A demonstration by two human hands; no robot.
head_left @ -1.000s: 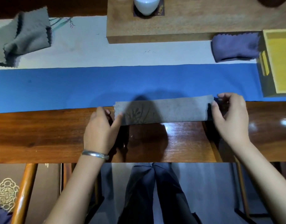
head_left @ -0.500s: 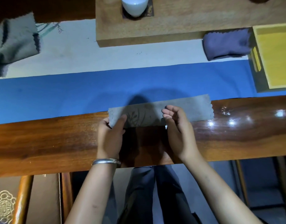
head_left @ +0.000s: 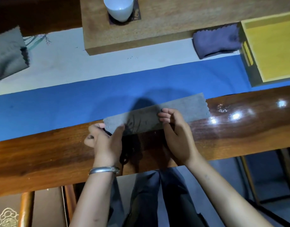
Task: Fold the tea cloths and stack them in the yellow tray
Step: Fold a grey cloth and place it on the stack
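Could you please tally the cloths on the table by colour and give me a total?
Grey cloths: 2, the folded strip under both hands and a rumpled one at the far left.
Purple cloths: 1, folded beside the yellow tray.
Total: 3 cloths, none in the tray yet.

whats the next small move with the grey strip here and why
Probably fold the left end over toward the right. The left hand pinches the left end of the grey cloth, the right hand rests near its middle like a fold line, and the yellow tray holds no cloth.
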